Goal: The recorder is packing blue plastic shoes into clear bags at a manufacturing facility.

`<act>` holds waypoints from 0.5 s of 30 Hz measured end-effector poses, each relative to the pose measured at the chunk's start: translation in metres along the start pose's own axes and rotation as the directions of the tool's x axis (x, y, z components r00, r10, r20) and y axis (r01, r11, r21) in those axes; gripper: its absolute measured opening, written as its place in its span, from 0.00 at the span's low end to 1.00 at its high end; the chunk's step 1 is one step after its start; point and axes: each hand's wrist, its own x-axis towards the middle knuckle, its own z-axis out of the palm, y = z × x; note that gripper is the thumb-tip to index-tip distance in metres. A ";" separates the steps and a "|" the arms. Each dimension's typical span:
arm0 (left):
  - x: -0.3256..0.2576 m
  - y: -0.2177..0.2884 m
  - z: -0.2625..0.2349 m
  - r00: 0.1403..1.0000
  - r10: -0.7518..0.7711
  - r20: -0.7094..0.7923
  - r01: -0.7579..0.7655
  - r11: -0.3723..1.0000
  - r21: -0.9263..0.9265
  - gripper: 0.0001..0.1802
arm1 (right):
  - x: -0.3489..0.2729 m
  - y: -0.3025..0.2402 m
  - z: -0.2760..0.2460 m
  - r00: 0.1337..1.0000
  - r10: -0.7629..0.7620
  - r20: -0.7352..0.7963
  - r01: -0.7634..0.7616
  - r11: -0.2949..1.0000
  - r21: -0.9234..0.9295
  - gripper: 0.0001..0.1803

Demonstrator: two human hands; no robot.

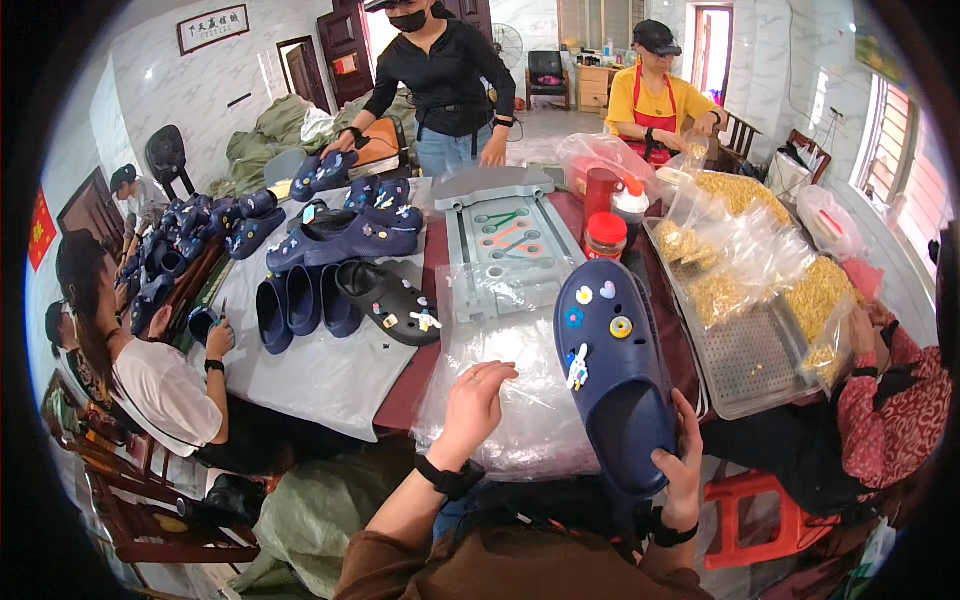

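Observation:
My right hand (682,455) grips a navy clog (612,350) by its heel end, thumb on the rim. The clog is tilted toe-up over the table, with flower, heart, ring and cartoon-figure charms on its toe. To its left, my left hand (475,405) has bent fingers drawn together at a clear plastic bag (490,440), which lies on a pile of similar bags. The exact fingertip contact is hard to see. Left of the bags rests a black clog (388,303) with charms, beside several navy clogs (340,240).
Beyond the bags lies a grey plastic board (470,235). A red-lidded jar (605,235) stands behind the held clog. On the right is a metal tray (750,365) with small yellow pieces and bags. Several people work around the table; a red stool (745,515) stands at lower right.

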 end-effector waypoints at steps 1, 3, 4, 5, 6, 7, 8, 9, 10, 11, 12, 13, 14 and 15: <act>-0.003 -0.010 0.006 0.996 -0.074 0.052 0.074 0.997 0.016 0.17 | 0.001 0.003 -0.002 1.000 -0.003 0.000 0.003 1.000 0.001 0.54; -0.004 -0.027 0.016 0.984 -0.150 0.100 0.148 0.989 0.032 0.16 | 0.001 0.005 -0.003 1.000 -0.006 0.017 0.006 1.000 -0.005 0.55; -0.004 -0.030 0.020 0.969 -0.190 0.159 0.180 0.981 0.079 0.16 | 0.002 0.003 -0.004 1.000 -0.003 0.018 0.003 1.000 -0.008 0.55; -0.005 -0.032 0.023 0.948 -0.232 0.216 0.209 0.970 0.127 0.17 | 0.003 0.000 -0.005 1.000 -0.004 0.025 0.005 1.000 -0.013 0.55; -0.007 -0.033 0.026 0.947 -0.236 0.217 0.213 0.969 0.125 0.17 | 0.002 -0.002 -0.006 0.999 -0.005 0.033 0.006 1.000 -0.018 0.56; -0.005 -0.029 0.027 0.956 -0.213 0.203 0.172 0.964 0.203 0.23 | 0.002 -0.005 -0.007 0.999 -0.003 0.036 0.003 1.000 -0.020 0.56; -0.005 -0.027 0.028 0.963 -0.189 0.192 0.131 0.951 0.280 0.31 | 0.002 -0.007 -0.009 0.999 0.003 0.052 -0.002 1.000 -0.023 0.57; -0.007 -0.027 0.030 0.962 -0.192 0.191 0.135 0.951 0.278 0.31 | 0.002 -0.009 -0.011 0.998 0.008 0.067 -0.007 1.000 -0.026 0.57; -0.007 -0.027 0.032 0.958 -0.214 0.193 0.155 0.947 0.282 0.42 | 0.001 -0.012 -0.014 0.998 0.008 0.068 -0.006 1.000 -0.029 0.57; -0.008 -0.028 0.034 0.952 -0.235 0.194 0.174 0.942 0.287 0.54 | 0.001 -0.015 -0.017 0.994 0.031 0.104 -0.027 0.999 -0.041 0.58; -0.008 -0.032 0.037 0.953 -0.235 0.194 0.175 0.943 0.284 0.54 | 0.000 -0.018 -0.018 0.989 0.055 0.139 -0.048 0.997 -0.053 0.58; -0.008 -0.037 0.042 0.949 -0.243 0.200 0.190 0.950 0.248 0.55 | -0.003 -0.025 -0.017 0.989 0.054 0.136 -0.047 0.997 -0.056 0.58; -0.010 -0.043 0.045 0.946 -0.254 0.202 0.210 0.954 0.216 0.56 | -0.005 -0.035 -0.012 0.980 0.106 0.171 -0.100 0.994 -0.042 0.59; -0.013 -0.053 0.050 0.946 -0.255 0.199 0.211 0.953 0.218 0.56 | -0.006 -0.040 -0.010 0.966 0.156 0.205 -0.153 0.988 -0.029 0.59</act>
